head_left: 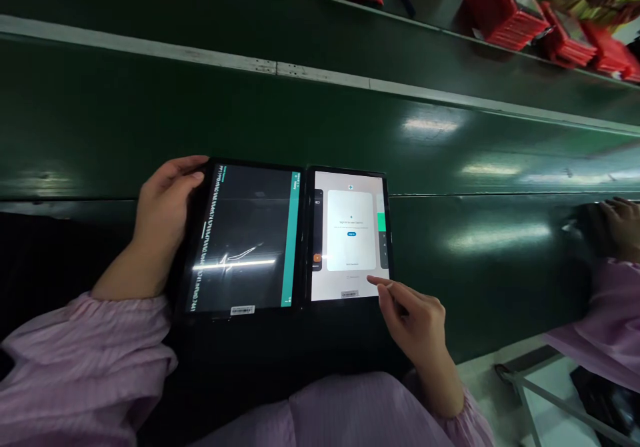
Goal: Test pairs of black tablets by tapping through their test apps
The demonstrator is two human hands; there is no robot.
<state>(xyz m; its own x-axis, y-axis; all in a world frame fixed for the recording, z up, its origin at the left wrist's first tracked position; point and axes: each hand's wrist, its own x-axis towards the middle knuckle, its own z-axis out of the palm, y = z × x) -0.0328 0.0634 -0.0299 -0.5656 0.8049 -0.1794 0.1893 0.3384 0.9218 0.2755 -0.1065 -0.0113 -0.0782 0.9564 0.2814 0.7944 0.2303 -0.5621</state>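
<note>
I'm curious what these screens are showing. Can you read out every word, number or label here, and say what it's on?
Right tablet, white card: heading seems to start "Sign in"; the rest and the blue button are too small.
Left tablet: white text rows along its edge, too blurred.
Barcode stickers on each tablet's lower edge: unreadable.
Red stacks: no text readable.

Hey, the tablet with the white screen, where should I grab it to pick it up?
Probably by its right long edge, coming from the right: the white-screen tablet lies flat with its left edge close against the dark-screen tablet, while the right edge is free, beside the right hand.
</note>
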